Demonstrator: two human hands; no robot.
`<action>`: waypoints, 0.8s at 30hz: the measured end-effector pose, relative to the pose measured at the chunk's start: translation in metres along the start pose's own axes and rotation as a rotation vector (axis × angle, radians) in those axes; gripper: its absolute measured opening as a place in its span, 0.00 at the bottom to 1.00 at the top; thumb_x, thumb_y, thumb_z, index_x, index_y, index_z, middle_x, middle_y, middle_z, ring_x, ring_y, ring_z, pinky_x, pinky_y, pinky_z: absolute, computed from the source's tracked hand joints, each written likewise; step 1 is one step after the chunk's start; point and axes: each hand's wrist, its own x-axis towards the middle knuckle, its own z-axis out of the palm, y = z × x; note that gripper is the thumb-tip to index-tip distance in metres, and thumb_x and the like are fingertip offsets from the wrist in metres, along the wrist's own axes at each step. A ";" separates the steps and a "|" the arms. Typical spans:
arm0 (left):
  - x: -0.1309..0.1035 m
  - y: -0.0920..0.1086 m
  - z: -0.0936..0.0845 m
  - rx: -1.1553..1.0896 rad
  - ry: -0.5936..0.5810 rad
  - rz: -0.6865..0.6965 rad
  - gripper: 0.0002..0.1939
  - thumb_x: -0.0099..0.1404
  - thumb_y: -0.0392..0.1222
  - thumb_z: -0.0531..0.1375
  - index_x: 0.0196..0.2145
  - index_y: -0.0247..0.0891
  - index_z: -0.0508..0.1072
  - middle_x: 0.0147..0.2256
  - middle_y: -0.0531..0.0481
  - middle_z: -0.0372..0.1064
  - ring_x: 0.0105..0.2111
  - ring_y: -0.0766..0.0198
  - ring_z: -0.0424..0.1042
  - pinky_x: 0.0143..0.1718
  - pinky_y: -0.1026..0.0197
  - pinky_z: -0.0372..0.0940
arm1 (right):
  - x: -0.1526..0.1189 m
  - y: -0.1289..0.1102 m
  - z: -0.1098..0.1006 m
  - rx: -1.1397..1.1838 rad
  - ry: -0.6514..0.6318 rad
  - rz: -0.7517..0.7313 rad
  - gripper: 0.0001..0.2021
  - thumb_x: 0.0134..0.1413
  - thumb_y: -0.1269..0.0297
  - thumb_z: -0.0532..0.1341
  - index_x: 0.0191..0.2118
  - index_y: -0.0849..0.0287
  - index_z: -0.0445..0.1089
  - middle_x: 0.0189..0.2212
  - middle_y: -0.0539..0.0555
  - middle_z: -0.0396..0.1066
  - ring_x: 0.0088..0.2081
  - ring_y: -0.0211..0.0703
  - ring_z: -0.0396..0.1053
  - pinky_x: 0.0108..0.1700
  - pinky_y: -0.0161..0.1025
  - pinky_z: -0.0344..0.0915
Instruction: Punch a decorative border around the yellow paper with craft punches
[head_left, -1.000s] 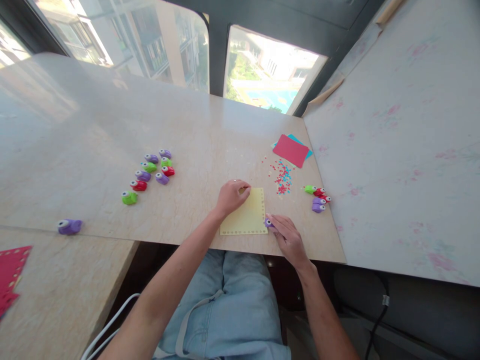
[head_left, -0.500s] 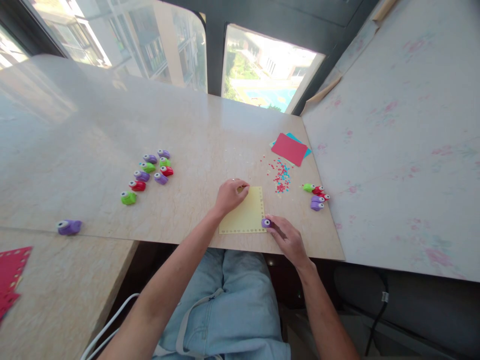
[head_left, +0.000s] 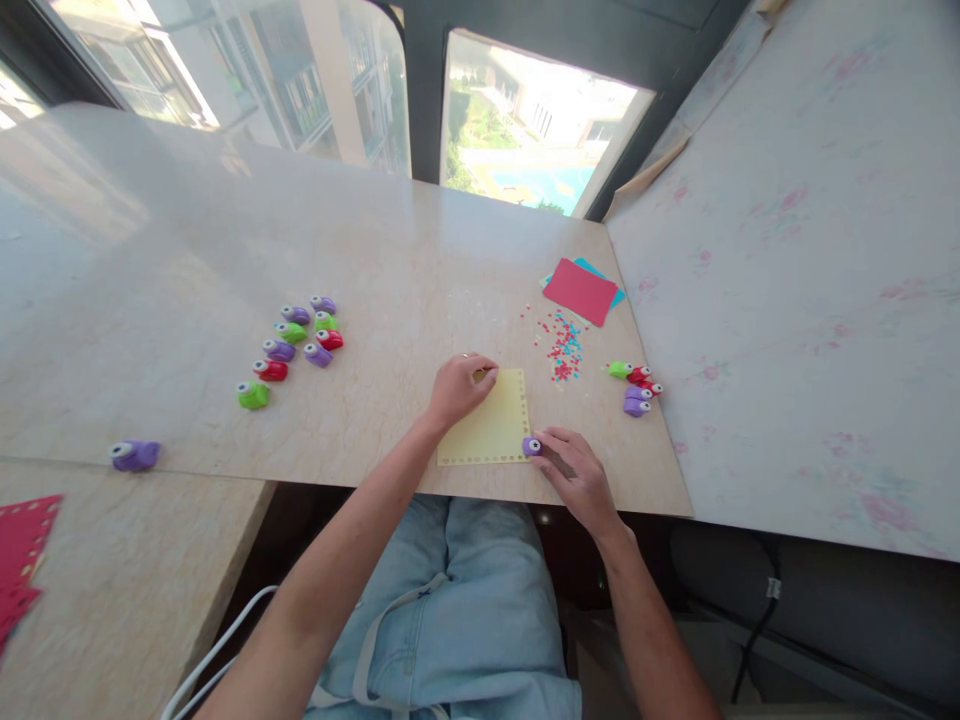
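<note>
A sheet of yellow paper [head_left: 487,425] lies near the table's front edge, with small holes punched along its right and bottom borders. My left hand [head_left: 463,388] rests over its upper left part, fingers curled and thumb and forefinger pinched at the top edge. At the lower right corner sits a small purple craft punch [head_left: 532,446] with a white top and a dark star mark. The fingers and thumb of my right hand [head_left: 576,472] grip this punch from the right. Whether its jaw is pressed down cannot be made out.
Several coloured punches [head_left: 279,350] stand to the left, and a lone purple punch [head_left: 135,456] farther left. Paper confetti [head_left: 565,348] lies below a red card [head_left: 580,292]. More punches [head_left: 637,402] cluster by the right wall. Punched red paper [head_left: 26,540] lies far left.
The view has tilted very slightly. Both hands, the yellow paper and the purple punch keep almost the same places.
</note>
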 end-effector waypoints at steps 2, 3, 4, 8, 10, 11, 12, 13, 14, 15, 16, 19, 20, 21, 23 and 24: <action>0.000 0.000 0.000 -0.004 -0.004 -0.004 0.08 0.63 0.38 0.58 0.35 0.40 0.78 0.36 0.47 0.77 0.37 0.61 0.73 0.43 0.58 0.66 | 0.000 0.001 0.001 -0.008 0.002 0.008 0.13 0.59 0.62 0.62 0.50 0.50 0.74 0.43 0.57 0.75 0.45 0.48 0.72 0.49 0.48 0.71; 0.000 0.001 0.000 -0.005 -0.004 -0.006 0.08 0.63 0.38 0.58 0.35 0.40 0.78 0.35 0.48 0.77 0.37 0.61 0.73 0.43 0.58 0.66 | 0.000 0.001 0.001 -0.006 -0.006 0.006 0.13 0.59 0.62 0.62 0.49 0.50 0.75 0.42 0.57 0.75 0.45 0.48 0.72 0.49 0.49 0.71; 0.000 0.001 0.000 -0.006 -0.004 -0.007 0.08 0.63 0.38 0.58 0.35 0.40 0.78 0.35 0.48 0.77 0.37 0.61 0.73 0.42 0.58 0.66 | 0.000 0.001 0.001 -0.001 -0.014 0.003 0.12 0.60 0.62 0.62 0.49 0.50 0.75 0.42 0.56 0.75 0.45 0.48 0.72 0.48 0.49 0.71; 0.000 0.000 -0.001 -0.005 0.000 -0.006 0.08 0.63 0.38 0.58 0.35 0.40 0.78 0.35 0.48 0.77 0.37 0.60 0.73 0.41 0.58 0.65 | 0.000 0.002 0.000 0.021 -0.030 -0.005 0.13 0.59 0.63 0.63 0.50 0.49 0.74 0.43 0.56 0.76 0.46 0.49 0.72 0.49 0.50 0.70; 0.000 0.001 -0.001 -0.002 -0.003 -0.005 0.08 0.64 0.38 0.58 0.35 0.39 0.78 0.35 0.48 0.77 0.37 0.60 0.73 0.41 0.58 0.65 | 0.001 0.002 -0.001 0.030 -0.030 -0.009 0.13 0.59 0.64 0.63 0.50 0.49 0.74 0.43 0.56 0.77 0.46 0.48 0.73 0.49 0.50 0.70; 0.000 0.001 -0.001 -0.001 -0.006 -0.005 0.08 0.64 0.38 0.58 0.35 0.39 0.78 0.35 0.48 0.77 0.37 0.60 0.73 0.41 0.58 0.65 | 0.001 0.002 -0.001 0.032 -0.030 -0.008 0.13 0.59 0.64 0.64 0.50 0.49 0.74 0.43 0.56 0.77 0.46 0.48 0.73 0.49 0.50 0.70; 0.001 0.001 -0.001 0.000 -0.010 -0.007 0.08 0.64 0.38 0.58 0.35 0.39 0.78 0.35 0.48 0.77 0.37 0.60 0.73 0.41 0.58 0.65 | 0.001 0.001 -0.001 0.032 -0.028 -0.005 0.14 0.59 0.64 0.64 0.50 0.50 0.74 0.43 0.56 0.77 0.45 0.48 0.73 0.49 0.50 0.70; 0.001 0.001 -0.001 0.001 -0.014 -0.009 0.08 0.64 0.38 0.58 0.35 0.39 0.78 0.35 0.48 0.77 0.37 0.61 0.73 0.42 0.58 0.65 | 0.001 0.001 -0.001 0.032 -0.026 0.001 0.14 0.59 0.64 0.63 0.50 0.49 0.74 0.43 0.56 0.77 0.45 0.48 0.73 0.49 0.50 0.70; 0.001 0.002 -0.001 0.001 -0.018 -0.012 0.08 0.64 0.39 0.58 0.35 0.39 0.78 0.35 0.48 0.77 0.37 0.61 0.73 0.42 0.58 0.65 | 0.002 0.000 -0.001 0.031 -0.023 0.007 0.14 0.59 0.64 0.63 0.50 0.49 0.74 0.43 0.56 0.77 0.45 0.49 0.73 0.49 0.50 0.70; 0.001 0.002 -0.001 0.001 -0.021 -0.015 0.08 0.65 0.39 0.58 0.35 0.39 0.78 0.35 0.48 0.77 0.37 0.61 0.73 0.42 0.58 0.65 | 0.002 0.000 -0.001 0.030 -0.019 0.012 0.14 0.59 0.64 0.63 0.50 0.49 0.74 0.43 0.56 0.77 0.45 0.49 0.73 0.49 0.50 0.70; 0.001 0.002 -0.001 0.001 -0.023 -0.017 0.08 0.65 0.39 0.58 0.35 0.40 0.78 0.35 0.48 0.77 0.37 0.61 0.73 0.42 0.58 0.65 | 0.003 -0.001 -0.001 0.031 -0.015 0.015 0.14 0.59 0.64 0.63 0.50 0.49 0.74 0.43 0.56 0.77 0.45 0.49 0.73 0.49 0.50 0.70; 0.002 0.003 -0.002 -0.003 -0.025 -0.022 0.07 0.64 0.38 0.58 0.35 0.39 0.78 0.35 0.48 0.76 0.37 0.61 0.72 0.42 0.59 0.65 | 0.005 -0.003 -0.002 0.037 -0.011 0.018 0.14 0.59 0.65 0.63 0.50 0.49 0.74 0.43 0.55 0.77 0.45 0.48 0.73 0.48 0.49 0.70; 0.002 0.003 -0.002 -0.005 -0.027 -0.025 0.07 0.64 0.38 0.58 0.35 0.39 0.78 0.34 0.48 0.76 0.37 0.61 0.72 0.42 0.59 0.65 | 0.005 -0.003 -0.002 0.039 -0.010 0.018 0.14 0.59 0.66 0.63 0.51 0.49 0.74 0.43 0.55 0.77 0.45 0.48 0.73 0.48 0.48 0.70; 0.002 0.004 -0.002 -0.006 -0.028 -0.026 0.08 0.64 0.38 0.58 0.34 0.39 0.78 0.34 0.48 0.76 0.37 0.60 0.72 0.42 0.59 0.65 | 0.005 -0.004 -0.002 0.041 -0.008 0.017 0.14 0.59 0.66 0.63 0.51 0.49 0.74 0.43 0.55 0.77 0.45 0.48 0.73 0.48 0.48 0.70; 0.002 0.004 -0.002 -0.009 -0.027 -0.027 0.08 0.64 0.38 0.58 0.34 0.39 0.78 0.34 0.48 0.76 0.36 0.60 0.72 0.42 0.58 0.65 | 0.006 -0.005 -0.003 0.042 -0.004 0.014 0.14 0.59 0.66 0.63 0.50 0.49 0.74 0.42 0.55 0.77 0.44 0.48 0.73 0.47 0.48 0.70; 0.002 0.004 -0.002 -0.009 -0.027 -0.027 0.08 0.64 0.38 0.58 0.34 0.39 0.78 0.34 0.48 0.76 0.36 0.60 0.72 0.42 0.58 0.65 | 0.006 -0.005 -0.003 0.042 -0.005 0.014 0.14 0.59 0.66 0.63 0.50 0.49 0.75 0.42 0.56 0.77 0.44 0.48 0.73 0.47 0.48 0.70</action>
